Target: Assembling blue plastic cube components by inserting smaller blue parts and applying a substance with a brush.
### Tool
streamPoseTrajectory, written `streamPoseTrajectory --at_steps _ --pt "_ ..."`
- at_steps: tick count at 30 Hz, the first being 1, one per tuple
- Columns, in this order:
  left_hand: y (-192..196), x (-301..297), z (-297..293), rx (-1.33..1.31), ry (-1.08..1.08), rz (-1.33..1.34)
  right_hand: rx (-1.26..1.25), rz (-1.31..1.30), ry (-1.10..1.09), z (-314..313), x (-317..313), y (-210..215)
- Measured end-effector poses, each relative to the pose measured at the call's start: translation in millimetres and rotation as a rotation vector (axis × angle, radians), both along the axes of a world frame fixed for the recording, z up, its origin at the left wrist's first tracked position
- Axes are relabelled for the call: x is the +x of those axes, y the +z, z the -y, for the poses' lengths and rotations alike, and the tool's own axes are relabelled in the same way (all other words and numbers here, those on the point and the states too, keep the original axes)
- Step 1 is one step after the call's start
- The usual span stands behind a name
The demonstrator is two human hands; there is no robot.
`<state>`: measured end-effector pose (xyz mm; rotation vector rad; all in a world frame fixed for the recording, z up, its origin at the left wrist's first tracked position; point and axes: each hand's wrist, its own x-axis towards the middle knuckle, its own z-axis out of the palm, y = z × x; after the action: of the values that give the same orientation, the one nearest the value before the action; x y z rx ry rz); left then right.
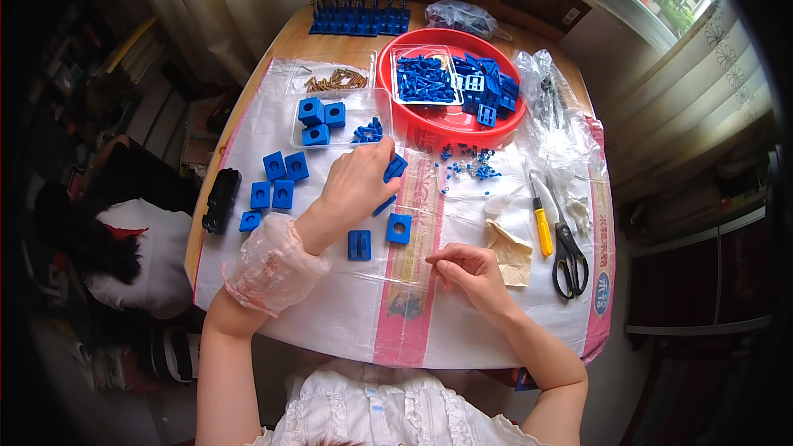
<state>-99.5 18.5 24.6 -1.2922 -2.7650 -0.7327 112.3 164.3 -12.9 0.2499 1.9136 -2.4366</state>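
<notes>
My left hand (357, 184) reaches forward over the white plastic sheet (273, 124) and closes around a blue plastic piece (395, 168) beside a clear tray (382, 99) of blue cubes and small pegs. My right hand (467, 268) rests lower on the sheet, fingertips pinched together; whether something tiny sits between them I cannot tell. Two blue square blocks (399, 228) lie between the hands. Several more blue blocks (279, 180) lie to the left of my left hand.
A red round tray (446, 128) of blue parts sits at the back. Small blue bits (471, 167) are scattered nearby. A yellow-handled tool (542, 229), black scissors (568, 258), a crumpled glove (510, 249), a black object (221, 198) and plastic bags (545, 95) surround them.
</notes>
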Motion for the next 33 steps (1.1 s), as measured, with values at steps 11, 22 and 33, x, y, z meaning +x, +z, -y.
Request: streamPoseTrajectory --at_steps 11,22,33 --pt "36 2 50 0.365 -0.2 1.153 0.007 0.014 0.003 -1 0 2" --pt "18 -4 59 0.355 -0.144 0.993 0.01 0.012 0.002 0 1 0" --pt "6 -23 68 0.239 0.078 0.828 0.01 -0.008 0.004 -1 1 -1"
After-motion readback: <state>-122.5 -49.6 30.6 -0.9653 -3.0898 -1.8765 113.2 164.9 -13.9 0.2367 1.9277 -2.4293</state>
